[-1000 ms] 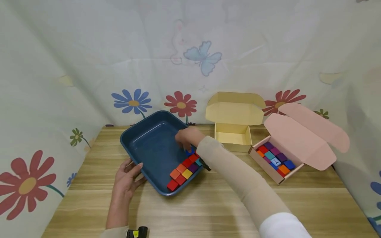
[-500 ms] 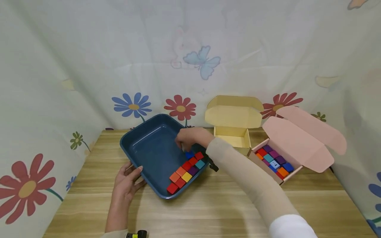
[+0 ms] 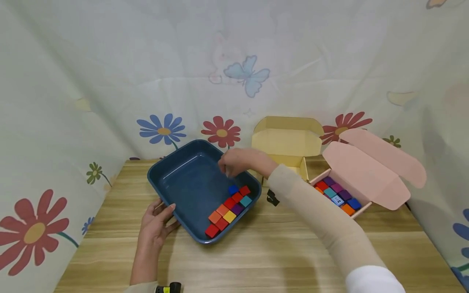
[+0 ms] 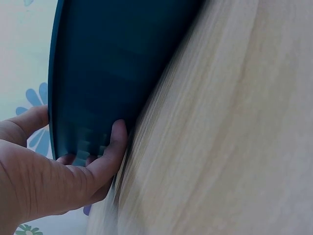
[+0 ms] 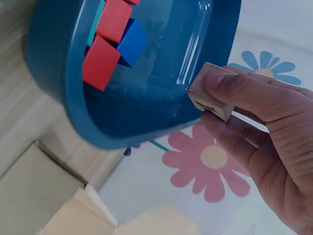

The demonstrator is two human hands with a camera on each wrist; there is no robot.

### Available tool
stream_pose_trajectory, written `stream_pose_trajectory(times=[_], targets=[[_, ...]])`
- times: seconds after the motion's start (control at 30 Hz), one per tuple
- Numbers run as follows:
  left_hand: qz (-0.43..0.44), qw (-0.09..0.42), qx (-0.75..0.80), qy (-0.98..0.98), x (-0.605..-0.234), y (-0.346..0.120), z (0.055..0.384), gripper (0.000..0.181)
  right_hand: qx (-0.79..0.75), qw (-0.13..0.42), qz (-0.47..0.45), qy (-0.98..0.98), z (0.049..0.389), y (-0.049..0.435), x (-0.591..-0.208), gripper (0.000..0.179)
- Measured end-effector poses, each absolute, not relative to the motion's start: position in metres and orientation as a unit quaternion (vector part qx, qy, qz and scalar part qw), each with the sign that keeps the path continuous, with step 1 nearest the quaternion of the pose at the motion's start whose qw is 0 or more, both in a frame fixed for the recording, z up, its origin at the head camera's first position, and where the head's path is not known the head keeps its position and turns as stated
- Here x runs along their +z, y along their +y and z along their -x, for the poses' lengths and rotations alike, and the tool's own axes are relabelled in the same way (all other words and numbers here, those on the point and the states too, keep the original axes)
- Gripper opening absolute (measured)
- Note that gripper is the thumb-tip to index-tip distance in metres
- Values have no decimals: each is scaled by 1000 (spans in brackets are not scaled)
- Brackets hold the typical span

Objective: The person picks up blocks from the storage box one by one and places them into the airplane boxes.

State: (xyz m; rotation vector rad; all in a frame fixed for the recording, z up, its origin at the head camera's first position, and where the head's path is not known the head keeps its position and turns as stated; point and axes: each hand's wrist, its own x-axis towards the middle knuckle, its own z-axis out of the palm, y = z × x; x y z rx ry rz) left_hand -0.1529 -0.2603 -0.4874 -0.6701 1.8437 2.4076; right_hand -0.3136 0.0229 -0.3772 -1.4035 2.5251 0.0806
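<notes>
My right hand (image 3: 239,162) is above the back right part of a dark blue rectangular tray (image 3: 187,191). Between thumb and fingers it pinches a pale wooden block (image 5: 211,93) with a dark mark on one face, seen in the right wrist view; in the head view the hand hides it. Along the tray's right side lie coloured cubes in rows, among them a blue cube (image 3: 233,189), a yellow cube (image 3: 229,216) and a teal cube (image 3: 246,201). My left hand (image 3: 155,226) holds the tray's left side, thumb at the rim and other fingers against the outer wall (image 4: 98,58).
A yellow cardboard box (image 3: 287,140) stands with its lid up behind my right forearm. Right of it, an open pink box (image 3: 370,175) holds several coloured blocks (image 3: 343,195), its near side covered by my sleeve. A flowered curtain hangs behind the wooden table (image 3: 256,260).
My right hand has lifted away from the blue cube and shifted right and back, the pale block in its grip. The blue cube is now fully uncovered. The left hand stays on the tray.
</notes>
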Motion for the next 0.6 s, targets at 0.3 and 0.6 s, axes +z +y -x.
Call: stream_pose_trajectory(times=[0.3, 0.6], targets=[[220, 23, 772, 595, -483, -261, 151, 80, -2, 130, 491, 862, 319, 53, -364, 23], [229, 27, 765, 602, -478, -257, 152, 80, -9, 132, 468, 874, 324, 99, -365, 17]])
